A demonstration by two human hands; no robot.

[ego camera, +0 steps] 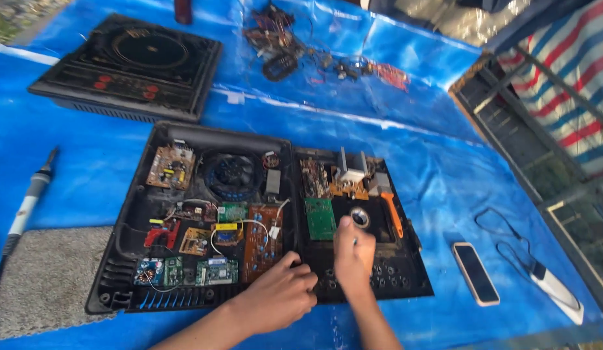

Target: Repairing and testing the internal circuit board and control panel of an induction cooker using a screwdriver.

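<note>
The right hand [353, 254] has its fingers curled together around a thin tool whose tip points up toward the round silver part [360, 217] in the right half of the opened black casing [353, 227]; the tool itself is mostly hidden by the hand. The left hand [279, 293] rests with its fingers bent and pressed together on the front edge of the casing, where the two halves meet, just beside the brown circuit board [261, 241].

The left half [185, 220] holds several small circuit boards, a black fan [230, 174] and loose wires. The right half carries a green board [320, 218] and an orange-handled tool [392, 210].

All this lies on a blue tarp [444, 175]. To the right lie a smartphone [476, 273] and a white tool with a black cord [557, 291]. To the left lie a soldering iron [29, 198] and a grey mat [45, 279]. Farther back sit a closed black induction cooker [130, 65] and a heap of loose parts [301, 55].
</note>
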